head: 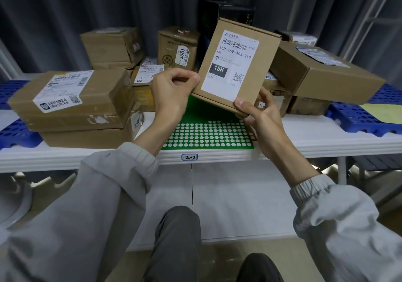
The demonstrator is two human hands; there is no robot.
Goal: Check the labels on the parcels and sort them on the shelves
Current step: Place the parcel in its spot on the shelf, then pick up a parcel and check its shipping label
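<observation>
Up above the white shelf [304, 146], both forearms reach forward and tilt a small cardboard parcel [237, 64] label-up. The left hand [171, 92] pinches its lower left corner with curled fingers; the right hand [258, 109] grips the lower right corner, thumb on top.

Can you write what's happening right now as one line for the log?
step: checking label | held: small parcel | left hand: pinching its left edge | right hand: holding its lower corner | label: 15H | shelf tag: 2-2
</observation>
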